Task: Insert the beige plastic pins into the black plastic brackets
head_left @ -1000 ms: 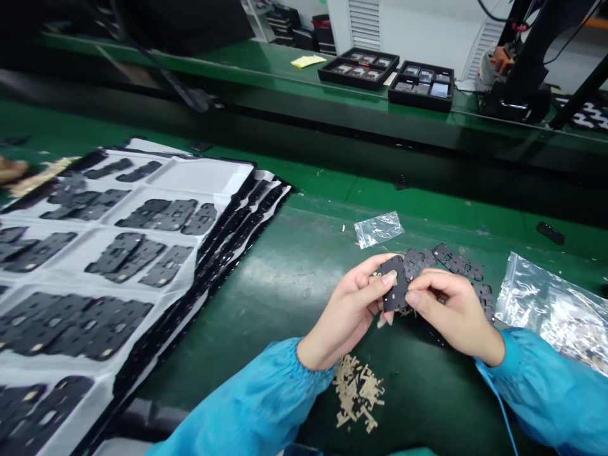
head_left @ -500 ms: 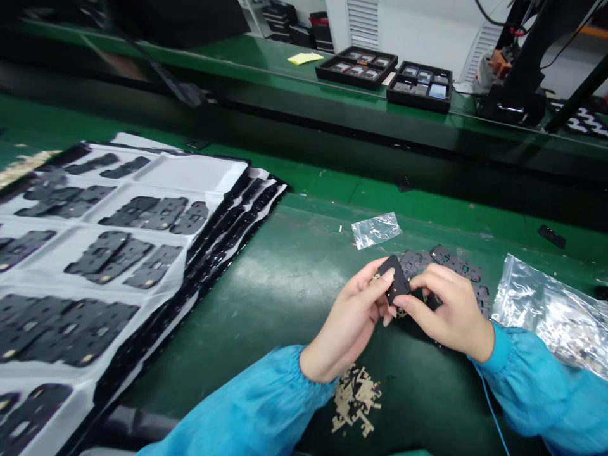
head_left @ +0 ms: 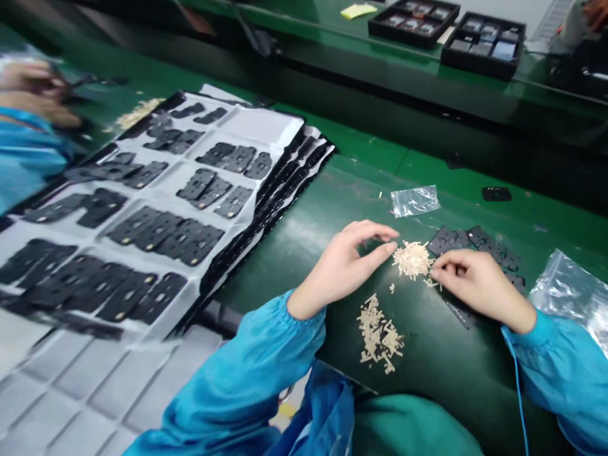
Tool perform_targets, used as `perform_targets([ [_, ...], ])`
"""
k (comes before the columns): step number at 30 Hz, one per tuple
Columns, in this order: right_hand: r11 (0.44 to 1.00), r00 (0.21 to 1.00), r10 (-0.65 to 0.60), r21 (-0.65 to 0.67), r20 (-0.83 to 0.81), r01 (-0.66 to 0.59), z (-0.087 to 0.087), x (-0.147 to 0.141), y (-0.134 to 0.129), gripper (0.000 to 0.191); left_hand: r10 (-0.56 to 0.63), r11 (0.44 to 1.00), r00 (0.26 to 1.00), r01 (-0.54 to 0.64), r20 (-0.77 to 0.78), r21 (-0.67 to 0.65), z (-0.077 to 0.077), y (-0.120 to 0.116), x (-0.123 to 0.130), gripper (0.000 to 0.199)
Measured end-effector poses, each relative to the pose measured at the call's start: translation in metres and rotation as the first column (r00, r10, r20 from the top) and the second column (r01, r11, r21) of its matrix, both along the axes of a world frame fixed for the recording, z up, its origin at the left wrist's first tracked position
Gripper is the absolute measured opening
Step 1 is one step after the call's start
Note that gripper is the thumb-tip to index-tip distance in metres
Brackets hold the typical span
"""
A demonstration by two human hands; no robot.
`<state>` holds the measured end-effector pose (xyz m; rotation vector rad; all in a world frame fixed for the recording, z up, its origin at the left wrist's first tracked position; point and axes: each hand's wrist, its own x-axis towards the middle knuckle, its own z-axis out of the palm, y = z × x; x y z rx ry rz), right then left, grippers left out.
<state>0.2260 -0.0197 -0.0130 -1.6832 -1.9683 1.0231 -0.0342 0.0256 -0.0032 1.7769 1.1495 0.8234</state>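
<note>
My left hand [head_left: 344, 263] is open, thumb and fingers apart, at the left edge of a pile of small pale beige pieces [head_left: 412, 259]. Nothing shows between its fingers. At the pile's right edge, the thumb and index finger of my right hand [head_left: 475, 282] are pinched together; whatever they hold is too small or hidden to make out. Several dark flat plates [head_left: 496, 248] with cut-outs lie behind and partly under my right hand. Closer to me is a second, looser heap of beige pieces [head_left: 380, 335].
Stacked trays [head_left: 266, 130] with dark plates in white compartments stand at left. A small clear bag [head_left: 415, 201], a flat black piece [head_left: 496, 194] and a larger clear bag [head_left: 570, 291] lie around. Another person's hand [head_left: 38, 88] is at far left. Black boxes [head_left: 484, 47] sit on the shelf.
The black rectangular part held between both hands has left them. My hands have separated to either side of the beige pile, which now shows. The view has tilted down and shifted left.
</note>
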Motion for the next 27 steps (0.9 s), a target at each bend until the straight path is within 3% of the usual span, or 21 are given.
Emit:
perform_targets([
  [3,0.958,0.957,0.286,-0.019,0.047,-0.286,0.001,-0.036,-0.025,0.011,-0.222,0.973,0.961,0.229,-0.164,0.031,-0.001,-0.026,-0.023,0.01],
  [6,0.934,0.93,0.356,-0.029,0.088,-0.355,-0.005,-0.059,-0.039,0.013,-0.332,0.937,0.899,0.35,-0.285,0.01,-0.008,-0.053,-0.035,0.013],
  [9,0.925,0.917,0.38,-0.037,0.124,-0.378,-0.011,-0.067,-0.043,0.008,-0.296,0.941,0.879,0.336,-0.373,0.046,-0.018,-0.072,-0.035,0.024],
  [16,0.95,0.946,0.309,-0.062,0.098,-0.304,-0.004,-0.061,-0.039,0.01,-0.213,0.953,0.9,0.277,-0.379,0.122,-0.032,-0.083,-0.027,0.014],
  [21,0.964,0.969,0.249,-0.1,-0.007,-0.248,-0.001,-0.053,-0.037,0.009,-0.23,0.959,0.901,0.274,-0.367,0.072,-0.026,-0.08,-0.027,0.019],
  [27,0.971,0.971,0.184,-0.123,-0.154,-0.203,0.001,-0.056,-0.038,0.011,-0.254,0.967,0.95,0.256,-0.181,-0.011,-0.02,-0.078,-0.025,0.01],
])
